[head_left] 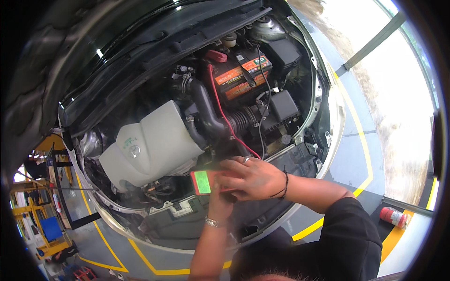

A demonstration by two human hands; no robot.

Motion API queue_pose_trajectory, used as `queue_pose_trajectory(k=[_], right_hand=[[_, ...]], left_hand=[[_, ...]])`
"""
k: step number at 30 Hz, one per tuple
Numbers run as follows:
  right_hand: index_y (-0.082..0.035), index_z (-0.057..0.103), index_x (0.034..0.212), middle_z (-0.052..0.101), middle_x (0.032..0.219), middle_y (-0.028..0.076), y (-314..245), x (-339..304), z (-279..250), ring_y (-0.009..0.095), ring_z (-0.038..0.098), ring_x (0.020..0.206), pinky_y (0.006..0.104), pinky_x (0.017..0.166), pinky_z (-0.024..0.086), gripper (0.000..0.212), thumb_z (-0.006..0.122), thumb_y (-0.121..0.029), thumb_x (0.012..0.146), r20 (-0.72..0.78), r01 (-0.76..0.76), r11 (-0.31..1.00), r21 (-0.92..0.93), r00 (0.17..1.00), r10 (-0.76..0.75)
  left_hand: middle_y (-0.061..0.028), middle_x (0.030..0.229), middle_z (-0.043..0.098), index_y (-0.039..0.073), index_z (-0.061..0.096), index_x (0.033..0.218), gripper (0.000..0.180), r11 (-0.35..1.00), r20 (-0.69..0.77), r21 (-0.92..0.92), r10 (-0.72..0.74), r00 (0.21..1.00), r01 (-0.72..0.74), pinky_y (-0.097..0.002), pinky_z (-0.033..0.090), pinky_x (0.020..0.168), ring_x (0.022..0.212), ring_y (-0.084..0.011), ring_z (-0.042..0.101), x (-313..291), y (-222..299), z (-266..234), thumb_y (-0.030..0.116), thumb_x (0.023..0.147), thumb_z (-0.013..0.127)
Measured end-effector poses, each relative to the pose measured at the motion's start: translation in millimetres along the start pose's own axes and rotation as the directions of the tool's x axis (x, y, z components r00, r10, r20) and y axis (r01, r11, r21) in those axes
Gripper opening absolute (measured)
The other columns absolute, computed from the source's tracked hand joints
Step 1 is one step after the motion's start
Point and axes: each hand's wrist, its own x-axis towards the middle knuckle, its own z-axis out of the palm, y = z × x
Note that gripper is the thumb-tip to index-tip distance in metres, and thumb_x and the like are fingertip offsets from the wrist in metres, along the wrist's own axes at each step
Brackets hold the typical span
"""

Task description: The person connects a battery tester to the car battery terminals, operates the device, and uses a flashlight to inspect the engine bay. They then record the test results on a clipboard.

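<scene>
A red handheld battery tester (194,182) with a lit green screen is held level over the front of a car's engine bay. My left hand (221,201), a metal bracelet at its wrist, is closed around the tester from below. My right hand (260,179), with a ring and a dark cord bracelet, lies over the tester's right part, fingers bent around it and covering its keys. A red cable (219,99) and a black cable (268,84) run from near my hands to the black-and-orange car battery (243,75). A red clamp or cover (216,56) sits at the battery's left corner.
A grey engine cover (154,140) lies left of my hands, beside a black air intake hose (204,105). The raised hood (61,56) hangs at upper left. A red cylinder (393,218) lies on the floor at right. A yellow cart (54,246) stands at lower left.
</scene>
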Motion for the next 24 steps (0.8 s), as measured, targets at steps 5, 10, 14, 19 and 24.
queue_pose_trajectory(k=[5, 10, 14, 19, 24], right_hand=[[-0.004, 0.066, 0.118, 0.066, 0.099, 0.016, 102, 36, -44, 0.034, 0.066, 0.093, 0.0434, 0.081, 0.053, 0.05, 0.077, -0.039, 0.084, -0.432, -0.179, 0.974, 0.14, 0.874, 0.223], [-0.003, 0.067, 0.125, 0.063, 0.132, 0.018, 283, 131, -107, 0.035, 0.059, 0.126, 0.0457, 0.101, 0.05, 0.059, 0.067, -0.05, 0.088, -0.267, -0.944, 0.278, -0.177, 0.318, 0.91], [-0.007, 0.067, 0.128, 0.062, 0.137, 0.013, 347, 162, -114, 0.031, 0.059, 0.128, 0.0448, 0.101, 0.05, 0.045, 0.061, -0.032, 0.091, -0.163, -0.913, 0.24, -0.33, 0.306, 0.938], [-0.011, 0.069, 0.126, 0.065, 0.134, 0.012, 307, 186, -119, 0.029, 0.062, 0.125, 0.0419, 0.099, 0.052, 0.041, 0.057, -0.027, 0.091, -0.285, -0.945, 0.18, -0.272, 0.258, 0.923], [-0.01, 0.07, 0.123, 0.067, 0.129, 0.016, 309, 171, -118, 0.032, 0.062, 0.123, 0.0436, 0.099, 0.052, 0.041, 0.058, -0.03, 0.09, -0.449, -0.96, 0.197, -0.201, 0.269, 0.852]], left_hand=[[-0.01, 0.12, 0.066, 0.012, 0.053, 0.13, 0.06, 1.0, 0.063, 0.001, -0.019, 0.998, 0.019, -0.0435, 0.055, 0.062, 0.102, -0.0258, 0.066, 15, -5, -41, 0.056, 0.091, 0.061], [-0.0083, 0.12, 0.066, 0.015, 0.056, 0.128, 0.058, 0.988, -0.014, -0.095, -0.12, 0.993, 0.118, -0.0423, 0.055, 0.061, 0.098, -0.0254, 0.067, 12, -28, -49, 0.055, 0.088, 0.065], [-0.007, 0.119, 0.066, 0.016, 0.056, 0.128, 0.056, 0.976, -0.012, -0.172, -0.134, 0.991, 0.13, -0.0427, 0.055, 0.061, 0.097, -0.0248, 0.067, 11, -46, -49, 0.052, 0.086, 0.068], [-0.0064, 0.118, 0.066, 0.016, 0.056, 0.128, 0.058, 0.978, -0.026, -0.181, -0.107, 0.994, 0.101, -0.0425, 0.055, 0.062, 0.097, -0.0246, 0.067, 5, -43, -53, 0.052, 0.085, 0.069], [-0.0062, 0.12, 0.066, 0.016, 0.056, 0.128, 0.057, 0.984, 0.029, -0.173, -0.045, 0.999, 0.049, -0.0414, 0.054, 0.062, 0.097, -0.0244, 0.066, 19, -42, -48, 0.052, 0.085, 0.069]])
